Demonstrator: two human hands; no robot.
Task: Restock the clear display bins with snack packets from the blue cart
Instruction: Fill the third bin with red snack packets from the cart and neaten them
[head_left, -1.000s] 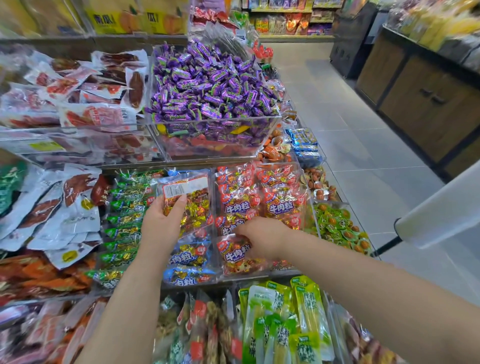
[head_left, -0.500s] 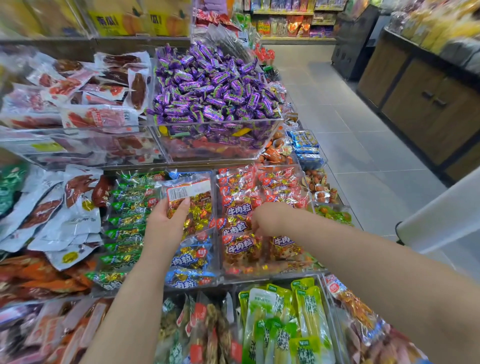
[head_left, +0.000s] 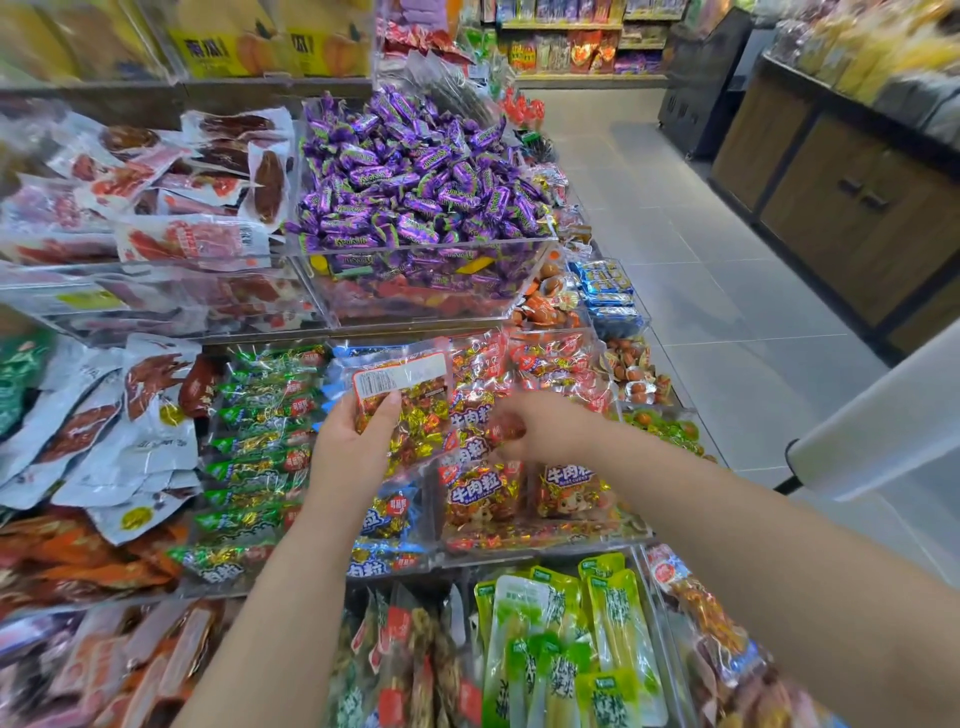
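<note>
Two hands hold snack packets over clear plastic display bins (head_left: 540, 543).
Nearest lie long green packets (head_left: 613, 623). Above them the left hand (head_left: 348, 452) grips a clear white-labelled packet of gold-wrapped sweets (head_left: 410, 410) over the blue packets (head_left: 387, 519). Just beside it, the right hand (head_left: 545, 428) curls round a blurred small red packet (head_left: 506, 428). Farther back lie heaped purple candies (head_left: 415, 176).

tiered shelf (head_left: 156, 101) | clear bins (head_left: 415, 248) touching, in rows on each tier

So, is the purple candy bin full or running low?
Full. The purple candies heap well above the clear rim of the bin, and more show through its front wall.
</note>
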